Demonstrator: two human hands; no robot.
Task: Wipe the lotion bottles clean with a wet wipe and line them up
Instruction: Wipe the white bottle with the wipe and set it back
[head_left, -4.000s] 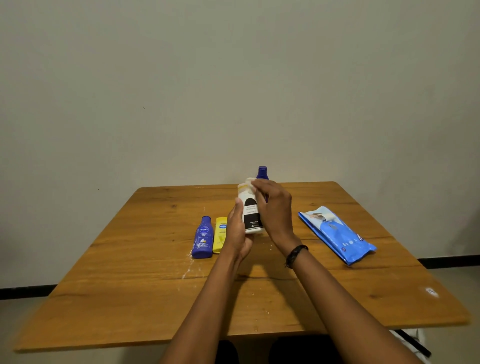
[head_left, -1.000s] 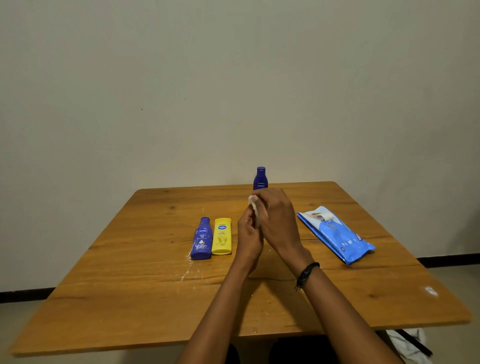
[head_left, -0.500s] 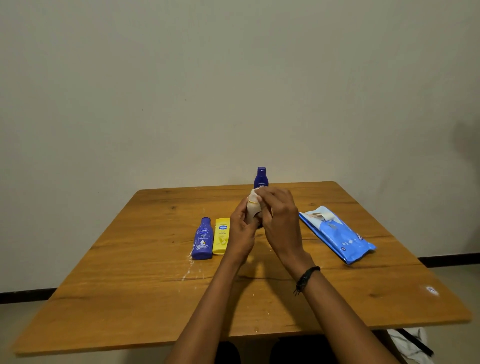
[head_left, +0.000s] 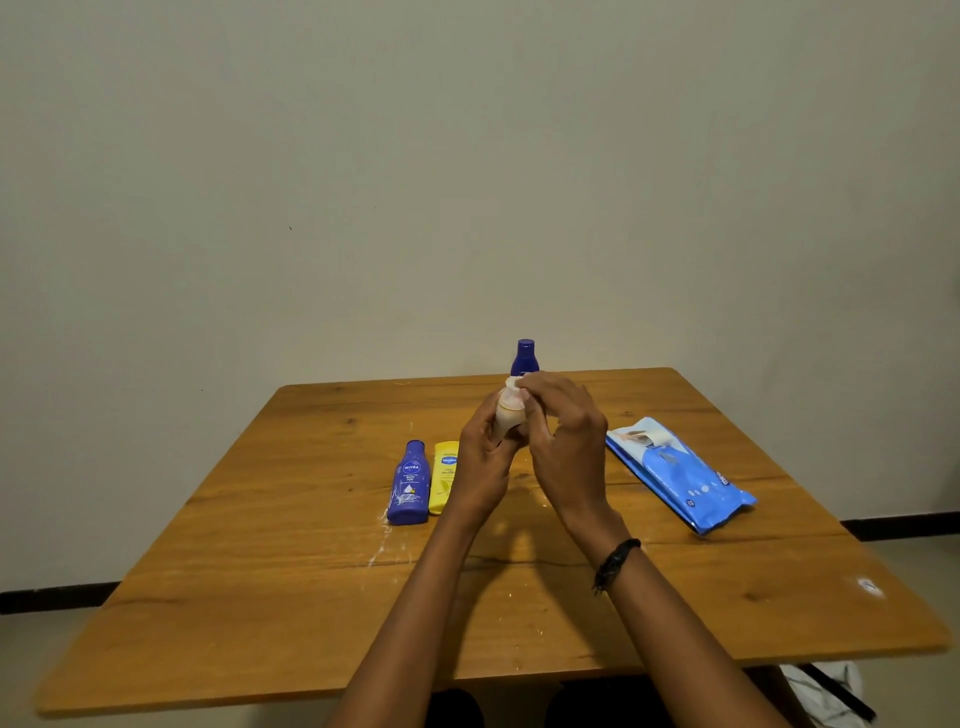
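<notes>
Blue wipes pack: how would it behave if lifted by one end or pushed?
The wipes pack looks like a soft film pouch, so it would probably sag if lifted by one end. Lying flat on the table, it should slide, not roll.

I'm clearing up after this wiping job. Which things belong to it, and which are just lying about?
Job: white bottle gripped by left hand; wipe pinched by right hand; lying blue bottle; yellow bottle; upright blue bottle; wipe pack.

Lying about: white bundle on the floor under the table's right corner.
</notes>
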